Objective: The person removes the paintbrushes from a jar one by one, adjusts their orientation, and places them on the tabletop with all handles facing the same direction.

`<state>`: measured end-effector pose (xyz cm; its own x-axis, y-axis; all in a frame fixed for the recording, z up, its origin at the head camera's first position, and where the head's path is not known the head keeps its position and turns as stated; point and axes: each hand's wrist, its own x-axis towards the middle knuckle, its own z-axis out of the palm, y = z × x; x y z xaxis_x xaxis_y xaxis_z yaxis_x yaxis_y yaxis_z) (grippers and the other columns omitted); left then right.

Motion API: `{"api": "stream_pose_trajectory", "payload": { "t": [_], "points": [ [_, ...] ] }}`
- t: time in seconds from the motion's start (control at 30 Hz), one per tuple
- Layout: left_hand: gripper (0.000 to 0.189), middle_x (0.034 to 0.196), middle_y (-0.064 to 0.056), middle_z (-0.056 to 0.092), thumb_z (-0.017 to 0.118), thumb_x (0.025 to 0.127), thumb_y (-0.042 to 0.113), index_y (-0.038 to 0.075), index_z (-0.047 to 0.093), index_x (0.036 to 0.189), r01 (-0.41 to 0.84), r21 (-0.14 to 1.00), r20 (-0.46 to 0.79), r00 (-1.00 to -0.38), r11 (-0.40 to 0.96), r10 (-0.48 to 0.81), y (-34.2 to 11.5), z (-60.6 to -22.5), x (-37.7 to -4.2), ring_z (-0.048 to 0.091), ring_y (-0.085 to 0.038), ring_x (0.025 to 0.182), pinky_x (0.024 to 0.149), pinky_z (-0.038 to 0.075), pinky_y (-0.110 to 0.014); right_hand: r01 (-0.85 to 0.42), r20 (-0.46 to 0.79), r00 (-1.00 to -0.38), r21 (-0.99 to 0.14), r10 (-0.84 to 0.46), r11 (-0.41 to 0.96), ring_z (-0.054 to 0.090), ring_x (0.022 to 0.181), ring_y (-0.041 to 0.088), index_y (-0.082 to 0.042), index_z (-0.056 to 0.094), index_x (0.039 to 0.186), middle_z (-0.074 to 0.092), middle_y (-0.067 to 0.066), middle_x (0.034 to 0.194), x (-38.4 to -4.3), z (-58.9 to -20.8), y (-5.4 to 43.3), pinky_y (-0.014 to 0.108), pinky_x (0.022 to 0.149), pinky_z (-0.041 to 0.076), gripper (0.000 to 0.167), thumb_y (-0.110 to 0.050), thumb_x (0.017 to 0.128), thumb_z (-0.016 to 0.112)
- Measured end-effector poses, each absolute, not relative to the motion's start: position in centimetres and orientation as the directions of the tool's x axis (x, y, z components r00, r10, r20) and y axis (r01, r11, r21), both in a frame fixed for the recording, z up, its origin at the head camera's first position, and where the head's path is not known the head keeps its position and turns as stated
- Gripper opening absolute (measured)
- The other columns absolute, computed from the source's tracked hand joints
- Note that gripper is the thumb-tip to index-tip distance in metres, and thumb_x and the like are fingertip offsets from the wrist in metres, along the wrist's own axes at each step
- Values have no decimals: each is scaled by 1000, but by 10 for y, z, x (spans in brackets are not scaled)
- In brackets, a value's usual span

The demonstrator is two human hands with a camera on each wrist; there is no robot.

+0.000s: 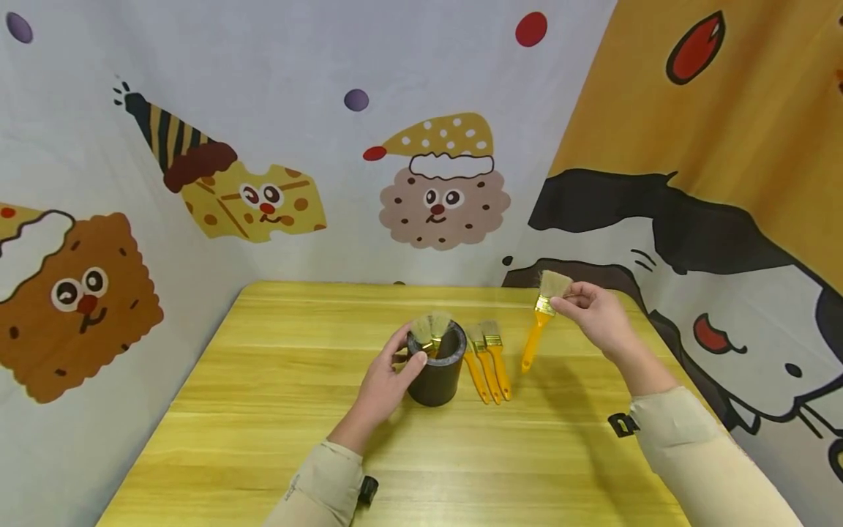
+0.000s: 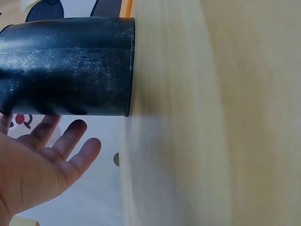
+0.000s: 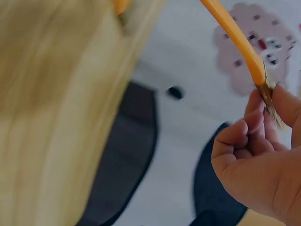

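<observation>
A black cylindrical cup (image 1: 435, 384) stands upright on the table, with bristle ends of paintbrushes (image 1: 429, 327) showing at its mouth. My left hand (image 1: 388, 373) holds the cup's left side near the rim, the thumb in front. In the left wrist view some fingers (image 2: 84, 153) of that hand stand away from the cup wall (image 2: 70, 66). To the right and above the table, my right hand (image 1: 596, 315) pinches a paintbrush (image 1: 541, 307) near its metal band, bristles up and orange handle hanging down. The right wrist view shows thumb and fingers around the brush (image 3: 263, 89).
Three orange-handled paintbrushes (image 1: 490, 359) lie side by side just right of the cup, bristles away from me. The yellow wood-grain table (image 1: 263, 410) ends at a cartoon-printed cloth (image 1: 316, 263) behind and at the sides.
</observation>
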<state>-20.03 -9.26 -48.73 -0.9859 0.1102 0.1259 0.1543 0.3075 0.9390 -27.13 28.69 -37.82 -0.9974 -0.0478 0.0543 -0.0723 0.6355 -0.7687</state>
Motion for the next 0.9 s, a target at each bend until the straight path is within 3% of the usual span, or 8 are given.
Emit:
{"api": "stream_pose_trajectory", "payload": {
  "t": [0.13,0.23,0.33,0.4,0.5,0.63,0.77,0.9],
  "points": [
    [61,156,-8,57,62,106,53,53,36,162,161,935,130,-985,316,116,-94,-487,-201,59,-35,134,106,52,-60,9,-80,-994,-725,-72,689,59,128,48,1,55,144,61,33,143,-282,-393,304,60,102,52,69,-55,105,64],
    [65,158,-5,54,65,103,57,54,35,161,149,932,116,-986,331,118,-94,-485,-201,55,-36,141,109,49,-63,26,-128,-987,-710,-93,704,58,131,50,0,56,143,58,34,149,-289,-404,312,58,99,54,65,-53,105,65],
    [74,162,0,50,71,97,63,57,34,160,119,931,85,-990,346,113,-93,-481,-200,55,-35,139,106,52,-59,19,-150,-981,-698,-120,716,60,122,43,-2,60,137,63,30,142,-297,-416,314,46,92,55,57,-49,106,66],
    [79,163,3,47,74,93,67,57,33,160,96,932,62,-992,349,107,-92,-479,-199,63,-38,124,98,56,-55,13,-169,-974,-701,-148,713,60,119,42,-1,60,139,63,28,140,-304,-426,312,45,92,55,57,-46,107,66],
    [83,163,6,47,76,89,70,57,33,159,68,929,39,-995,364,87,-90,-477,-199,63,-39,123,96,57,-52,18,-213,-959,-700,-185,714,61,121,42,1,57,146,62,27,141,-312,-441,306,51,98,56,61,-45,107,65],
    [84,162,6,49,76,88,72,56,34,160,57,922,34,-997,384,66,-91,-476,-203,51,-36,146,110,51,-59,27,-252,-945,-698,-211,716,65,104,34,1,58,144,69,20,122,-323,-458,294,49,92,56,56,-41,108,64],
    [86,162,3,51,74,89,73,53,34,162,70,912,46,-997,405,67,-98,-477,-215,50,-36,149,114,48,-61,35,-257,-939,-732,-228,680,55,79,23,3,64,134,65,9,91,-329,-471,283,43,79,52,42,-31,109,64],
    [86,164,-1,50,72,90,74,53,31,163,74,907,43,-996,414,83,-111,-474,-231,46,-39,152,115,47,-63,27,-249,-939,-741,-238,671,62,88,23,6,66,131,70,13,102,-330,-478,275,41,82,56,38,-25,110,63]
  ]
}}
